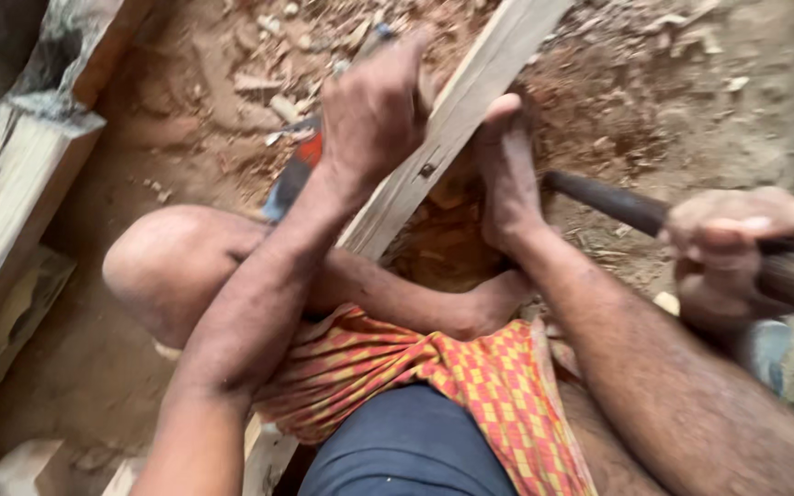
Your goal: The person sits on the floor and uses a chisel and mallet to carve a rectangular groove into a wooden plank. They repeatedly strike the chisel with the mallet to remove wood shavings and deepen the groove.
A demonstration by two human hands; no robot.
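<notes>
Both hands gripped a plank [470, 110]: left hand [374, 110] at 11 o'clock, right hand [507, 174] at 1. Another person's hand [723, 253] held a dark bar [618, 207] at 3 o'clock; I judged a slip could hit the right fingers.

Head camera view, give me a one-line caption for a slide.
Both hands, left and right, grip a slanted wooden plank over reddish dirt.

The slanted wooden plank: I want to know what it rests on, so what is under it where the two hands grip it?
Under the wooden plank lies reddish soil with rubble and a dug hollow beside the right hand. The left hand and the plank itself cover the ground directly below, so its support cannot be seen.
</notes>
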